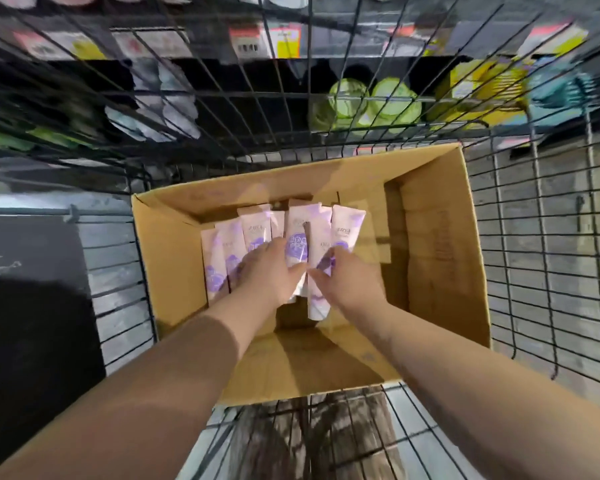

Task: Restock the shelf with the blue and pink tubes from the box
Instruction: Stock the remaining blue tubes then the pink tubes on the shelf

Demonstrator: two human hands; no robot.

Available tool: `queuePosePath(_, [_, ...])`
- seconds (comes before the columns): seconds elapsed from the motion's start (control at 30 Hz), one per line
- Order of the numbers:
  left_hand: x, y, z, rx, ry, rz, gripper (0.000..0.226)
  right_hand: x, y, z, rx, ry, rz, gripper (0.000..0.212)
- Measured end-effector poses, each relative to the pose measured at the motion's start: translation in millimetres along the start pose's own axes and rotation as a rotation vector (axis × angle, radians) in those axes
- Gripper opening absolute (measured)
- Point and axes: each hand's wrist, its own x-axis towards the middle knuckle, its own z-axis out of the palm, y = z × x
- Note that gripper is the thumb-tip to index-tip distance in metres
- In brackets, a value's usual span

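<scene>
1. Faced dim store shelving (222,57) beyond black mesh, with blurred price tags (267,39) along its front edge.
2. Made out green-lidded jars (371,98) and yellow packs (475,91) on the tier below the tags, all softened by blur.
3. Looked down into a black wire cart (534,237), with mesh walls rising on every side.
4. Found an open cardboard box (440,237) resting on the cart floor, flaps up, filling most of the middle.
5. Saw the pale pink tubes (297,233) with purple-blue print grouped inside the box, left of its centre, packed side by side and leaning toward the far wall.
6. Reached into the box with both bare forearms from the near edge, hands close together over the tubes.
7. Laid the left hand (267,268) across the left tubes of the group, fingers stretched forward and thumb against a central tube; could not tell whether it truly gripped or only pressed.
8. Curled the right hand (350,275) around the right-hand tubes, fingers over the top and thumb on the inner side, grasping them, with one tube's end sticking out below the hand.
9. Noticed a dark panel (32,271) outside the cart at the left.
</scene>
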Motion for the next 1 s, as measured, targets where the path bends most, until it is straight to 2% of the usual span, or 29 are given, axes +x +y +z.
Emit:
queuePosePath(0.1, [5.3, 4.2, 5.4, -0.021, 0.028, -0.051, 0.044, 0.8, 0.1, 11.8, 0.138, 0.09, 0.015, 0.018])
queuePosePath(0.27, [6.5, 3.1, 10.0, -0.121, 0.031, -0.118, 0.038, 0.1, 1.7, 20.6, 0.351, 0.104, 0.045, 0.019])
queuePosePath(0.4, [8.1, 2.8, 8.6, -0.176, 0.011, -0.152, 0.04, -0.1, 2.1, 21.2, 0.397, 0.084, 0.1, 0.028])
queuePosePath(0.53, [11.0, 0.9, 6.2, -0.268, -0.025, -0.191, 0.044, 2.5, -0.4, 15.5, 0.45, 0.052, 0.157, 0.027])
queuePosePath(0.67, [8.5, -3.9, 6.0, -0.357, -0.045, -0.191, 0.037, 8.4, -3.4, 12.7, 0.499, -0.055, 0.224, 0.026])
queuePosePath(0.87, [-1.0, -7.5, 5.1, -0.419, -0.021, -0.166, 0.04, -2.7, -2.1, 8.7, 0.553, -0.053, 0.156, 0.038])
queuePosePath(1.0, [-22.2, -10.2, 5.7, -0.496, -0.002, -0.139, 0.043, -15.7, 0.2, 2.0, 0.519, -0.052, 0.058, 0.035])
